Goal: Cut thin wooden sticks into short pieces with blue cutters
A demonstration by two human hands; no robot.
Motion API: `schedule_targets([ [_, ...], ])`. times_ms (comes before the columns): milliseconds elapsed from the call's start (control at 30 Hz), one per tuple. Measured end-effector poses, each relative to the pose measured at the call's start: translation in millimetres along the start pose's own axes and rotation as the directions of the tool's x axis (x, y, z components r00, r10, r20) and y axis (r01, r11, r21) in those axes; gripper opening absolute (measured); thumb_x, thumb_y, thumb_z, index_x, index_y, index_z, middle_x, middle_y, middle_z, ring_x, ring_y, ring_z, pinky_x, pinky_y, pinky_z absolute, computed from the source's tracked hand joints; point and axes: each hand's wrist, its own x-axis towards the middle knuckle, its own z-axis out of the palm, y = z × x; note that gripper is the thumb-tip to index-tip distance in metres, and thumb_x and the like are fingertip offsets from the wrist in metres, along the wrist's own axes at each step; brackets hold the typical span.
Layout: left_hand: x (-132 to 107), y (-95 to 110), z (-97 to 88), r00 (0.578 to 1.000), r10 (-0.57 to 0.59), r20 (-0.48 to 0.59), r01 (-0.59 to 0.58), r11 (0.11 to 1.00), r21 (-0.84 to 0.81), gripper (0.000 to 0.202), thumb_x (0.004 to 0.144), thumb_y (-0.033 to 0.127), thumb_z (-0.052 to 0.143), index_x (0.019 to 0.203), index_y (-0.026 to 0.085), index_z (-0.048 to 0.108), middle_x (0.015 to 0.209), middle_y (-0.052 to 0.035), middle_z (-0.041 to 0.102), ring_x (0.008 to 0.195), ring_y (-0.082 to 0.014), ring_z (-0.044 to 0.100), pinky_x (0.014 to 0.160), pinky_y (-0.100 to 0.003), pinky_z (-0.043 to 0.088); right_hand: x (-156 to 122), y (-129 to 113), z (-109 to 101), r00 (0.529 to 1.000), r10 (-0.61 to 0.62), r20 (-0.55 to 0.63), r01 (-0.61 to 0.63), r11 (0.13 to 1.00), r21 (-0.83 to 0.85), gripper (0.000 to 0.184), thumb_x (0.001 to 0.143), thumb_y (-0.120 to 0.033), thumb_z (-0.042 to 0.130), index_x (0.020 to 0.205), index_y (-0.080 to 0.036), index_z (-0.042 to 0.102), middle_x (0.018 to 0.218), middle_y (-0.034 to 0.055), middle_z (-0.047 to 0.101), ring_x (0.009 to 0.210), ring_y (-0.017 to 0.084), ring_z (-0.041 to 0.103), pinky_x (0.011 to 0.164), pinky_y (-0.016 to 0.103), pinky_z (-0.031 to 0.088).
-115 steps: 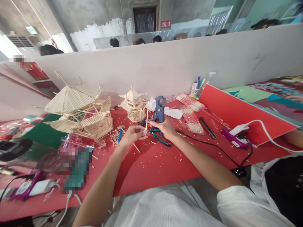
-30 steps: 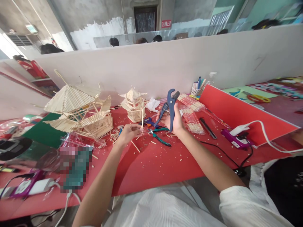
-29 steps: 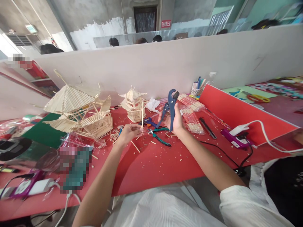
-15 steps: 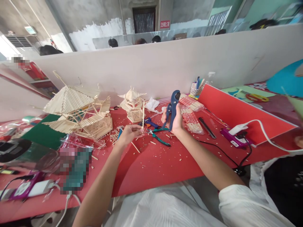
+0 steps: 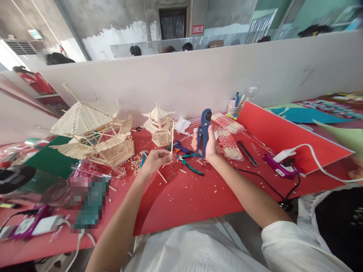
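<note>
My left hand (image 5: pixel 154 160) pinches a thin wooden stick (image 5: pixel 172 138), which stands upright above the fingertips. My right hand (image 5: pixel 211 146) is wrapped round the handles of a blue pipe cutter (image 5: pixel 205 124), its head pointing up, a short way right of the stick and apart from it. On the table between the hands lie green-handled pliers (image 5: pixel 193 169) and a blue-handled tool (image 5: pixel 180 146). Behind my left hand stands a small stick-built pavilion (image 5: pixel 161 138). A larger stick pavilion (image 5: pixel 82 118) with a slatted roof is at the left.
Wood scraps litter the red table (image 5: pixel 181 206). Packs of sticks (image 5: pixel 230 145), a black utility knife (image 5: pixel 247 153) and a purple power strip (image 5: pixel 279 168) lie to the right, near a leaning red board (image 5: pixel 286 138). A phone (image 5: pixel 90 204) with its cable sits at the left.
My right hand and the pipe cutter have shifted slightly left, and the cutter is turned a little. My left hand and the stick barely move. At far right, the blue sheet now lies lower.
</note>
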Motion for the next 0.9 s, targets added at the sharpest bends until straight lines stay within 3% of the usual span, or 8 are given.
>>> schedule_targets([
  [167,-0.6,0.9,0.2,1.0,0.001,-0.002,-0.001,1.0,-0.004,0.055,0.053,0.057,0.09,0.083,0.013,0.074,0.08,-0.0069,0.075,0.078,-0.02,0.073,0.082,-0.035,0.061,1.0,-0.8,1.1,0.996,0.069,0.06,-0.073,0.995,0.075,0.08,0.076,-0.089,0.036,0.103,-0.021,0.068,0.077,0.0105,0.071,0.083,0.032,0.07,0.072,0.048,0.057],
  [400,-0.1,0.4,0.0,1.0,0.009,-0.006,-0.009,1.0,0.009,0.055,0.053,0.057,0.09,0.081,0.013,0.073,0.079,-0.0066,0.075,0.078,-0.02,0.073,0.082,-0.035,0.061,5.9,5.5,-8.7,0.986,0.129,0.107,-0.148,0.968,0.201,0.063,0.075,-0.078,0.049,0.097,-0.021,0.067,0.086,0.0116,0.074,0.092,0.034,0.069,0.081,0.053,0.057],
  [533,-0.1,-0.2,0.1,1.0,0.026,-0.015,-0.026,1.0,0.015,0.052,0.055,0.056,0.09,0.079,0.014,0.073,0.077,-0.0057,0.074,0.078,-0.0196,0.072,0.081,-0.035,0.061,5.4,5.2,-11.9,0.975,0.159,0.154,-0.198,0.938,0.285,0.063,0.076,-0.079,0.054,0.103,-0.023,0.063,0.094,0.0112,0.074,0.098,0.034,0.068,0.087,0.056,0.054],
  [700,-0.7,-0.9,-0.6,0.999,0.049,-0.015,-0.048,0.998,0.036,0.051,0.056,0.055,0.089,0.081,0.013,0.073,0.077,-0.0068,0.074,0.08,-0.0213,0.072,0.081,-0.036,0.062,4.0,4.1,-11.2,0.978,0.147,0.15,-0.189,0.928,0.322,0.066,0.077,-0.082,0.053,0.109,-0.024,0.061,0.105,0.0114,0.073,0.107,0.034,0.065,0.093,0.062,0.051],
  [900,0.6,-2.3,-0.9,0.999,0.036,-0.007,-0.036,0.999,0.012,0.05,0.057,0.055,0.089,0.08,0.014,0.073,0.078,-0.0057,0.073,0.079,-0.0195,0.072,0.082,-0.035,0.061,7.9,7.2,-12.1,0.982,0.137,0.133,-0.174,0.927,0.332,0.059,0.076,-0.078,0.059,0.1,-0.023,0.061,0.105,0.0133,0.072,0.111,0.035,0.064,0.098,0.061,0.052],
])
